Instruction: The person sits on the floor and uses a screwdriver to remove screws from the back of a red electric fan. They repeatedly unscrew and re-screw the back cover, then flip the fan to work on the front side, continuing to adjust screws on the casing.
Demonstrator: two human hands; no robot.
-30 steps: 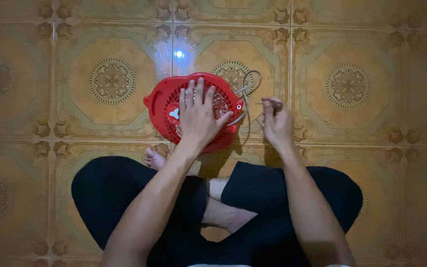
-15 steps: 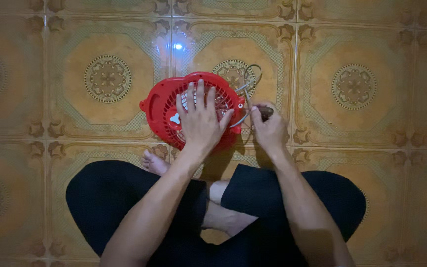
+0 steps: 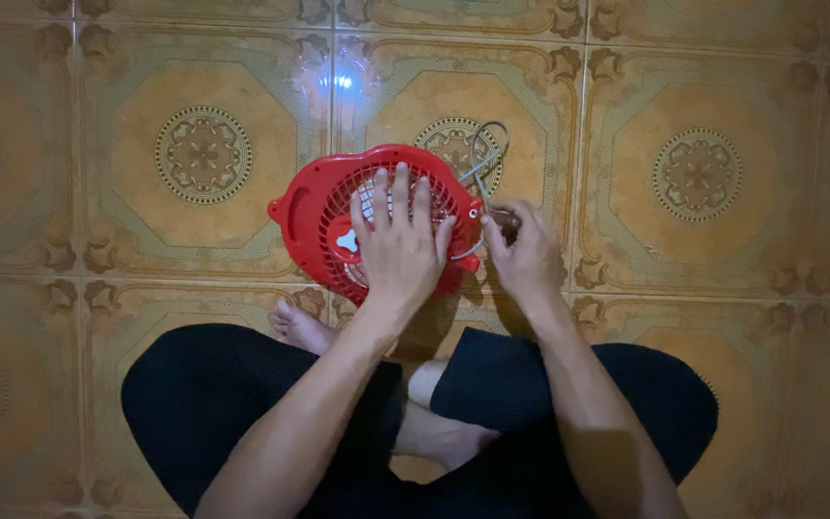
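Bare tiled floor lies open across the left, top and right of the frame. At centre the red fan blocks the way, with a grey cord looping off its upper right edge. The person's crossed legs fill the bottom centre.

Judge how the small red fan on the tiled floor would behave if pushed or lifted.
The red fan looks like thin plastic grille, so probably light and fairly stiff. Lying flat on the glossy floor tiles, it would likely slide, not tip. Its grey cord would probably trail floppily.
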